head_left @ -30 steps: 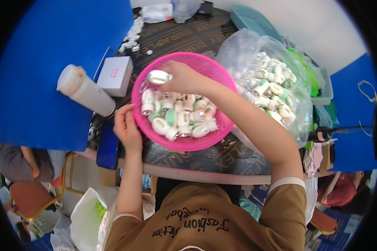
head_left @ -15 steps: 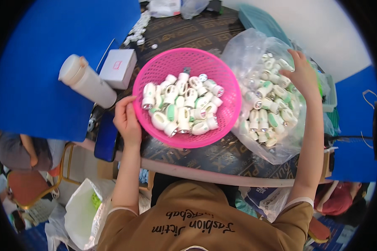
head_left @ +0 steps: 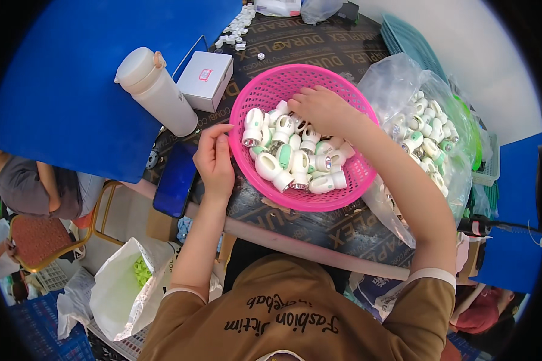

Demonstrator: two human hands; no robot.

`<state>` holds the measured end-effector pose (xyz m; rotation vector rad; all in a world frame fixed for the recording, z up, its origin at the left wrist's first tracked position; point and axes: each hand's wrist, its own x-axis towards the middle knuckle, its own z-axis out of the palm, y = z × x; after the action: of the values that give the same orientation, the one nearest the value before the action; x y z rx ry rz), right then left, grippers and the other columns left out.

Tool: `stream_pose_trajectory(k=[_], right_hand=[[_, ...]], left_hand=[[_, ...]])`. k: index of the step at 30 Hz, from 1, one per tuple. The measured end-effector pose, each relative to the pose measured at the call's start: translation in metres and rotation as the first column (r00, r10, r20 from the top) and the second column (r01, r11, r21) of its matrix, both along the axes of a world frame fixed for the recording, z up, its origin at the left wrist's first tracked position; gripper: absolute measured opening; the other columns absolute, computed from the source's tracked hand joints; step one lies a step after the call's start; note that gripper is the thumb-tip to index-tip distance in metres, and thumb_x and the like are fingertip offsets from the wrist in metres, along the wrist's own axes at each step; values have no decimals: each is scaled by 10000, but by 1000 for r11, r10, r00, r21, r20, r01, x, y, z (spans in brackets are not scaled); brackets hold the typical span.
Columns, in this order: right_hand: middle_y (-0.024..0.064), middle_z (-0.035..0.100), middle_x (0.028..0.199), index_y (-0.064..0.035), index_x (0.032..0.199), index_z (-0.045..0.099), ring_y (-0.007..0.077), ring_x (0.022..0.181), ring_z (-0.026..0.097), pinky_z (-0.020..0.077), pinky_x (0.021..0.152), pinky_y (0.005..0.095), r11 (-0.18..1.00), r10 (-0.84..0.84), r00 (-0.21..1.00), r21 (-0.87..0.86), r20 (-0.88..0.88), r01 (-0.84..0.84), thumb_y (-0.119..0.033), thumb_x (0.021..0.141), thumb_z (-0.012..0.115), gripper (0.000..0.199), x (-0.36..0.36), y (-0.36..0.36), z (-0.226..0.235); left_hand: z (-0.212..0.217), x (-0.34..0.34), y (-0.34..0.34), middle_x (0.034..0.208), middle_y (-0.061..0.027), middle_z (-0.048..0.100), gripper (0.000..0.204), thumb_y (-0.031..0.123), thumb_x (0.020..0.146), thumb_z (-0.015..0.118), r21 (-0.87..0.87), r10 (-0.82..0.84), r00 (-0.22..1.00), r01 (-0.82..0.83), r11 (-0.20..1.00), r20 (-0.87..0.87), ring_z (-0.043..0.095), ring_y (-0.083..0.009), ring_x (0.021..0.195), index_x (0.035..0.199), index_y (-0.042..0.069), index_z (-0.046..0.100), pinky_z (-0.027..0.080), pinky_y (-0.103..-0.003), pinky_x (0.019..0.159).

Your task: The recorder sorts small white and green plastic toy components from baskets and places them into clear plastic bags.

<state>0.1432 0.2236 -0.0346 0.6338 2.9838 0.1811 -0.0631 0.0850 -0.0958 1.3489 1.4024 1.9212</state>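
A pink perforated plastic basket [head_left: 367,114] stands in front of me with a heap of small white and green flashlights [head_left: 285,157] in it. My left hand [head_left: 215,163] grips the basket's left rim, its fingers on the edge. Over the far part of the heap, inside the basket, my right hand [head_left: 320,109] is bent down with its fingers curled among the flashlights. What those fingers hold, if anything, is hidden. To the right lies an open clear plastic bag [head_left: 386,81], where more of the same flashlights [head_left: 430,135] are piled.
A white bottle [head_left: 156,90], a white box [head_left: 205,80] and a dark phone [head_left: 174,188] lie left of the basket. Small white parts [head_left: 239,25] are scattered at the back. Teal baskets [head_left: 412,45] stand far right. Below the table edge hangs an open white bag [head_left: 123,295].
My right hand has moved left from above the plastic bag into the basket. My left hand stays at the basket rim. The whole view has shifted and turned slightly.
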Motion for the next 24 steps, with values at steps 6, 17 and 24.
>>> stream_pose_trajectory(k=[6, 17, 24], right_hand=[[125, 516, 1023, -23, 1005, 511, 298, 970, 535, 450, 818, 372, 984, -133, 949, -156, -286, 91, 11, 710, 567, 303, 8, -3, 37], [93, 546, 960, -56, 893, 618, 254, 975, 543, 444, 816, 384, 1000, -6, 1000, -29, 4, 6, -137, 622, 666, 288, -14, -20, 12], [75, 638, 829, -78, 759, 664, 235, 850, 608, 462, 762, 367, 993, 75, 996, 86, 43, -79, -153, 677, 631, 116, 20, -18, 9]], left_hand=[[4, -7, -3, 717, 11, 561, 167, 29, 911, 451, -21, -45, 997, 46, 999, 67, 475, -35, 621, 982, 7, 600, 377, -178, 568], [6, 4, 3, 798, -28, 598, 168, 28, 915, 452, -17, -30, 999, 31, 999, 20, 524, -69, 716, 984, 5, 604, 420, -201, 656], [16, 36, 5, 922, -52, 619, 175, 52, 935, 444, 11, -15, 998, 16, 1000, -56, 549, -101, 830, 978, -21, 597, 443, -237, 767]])
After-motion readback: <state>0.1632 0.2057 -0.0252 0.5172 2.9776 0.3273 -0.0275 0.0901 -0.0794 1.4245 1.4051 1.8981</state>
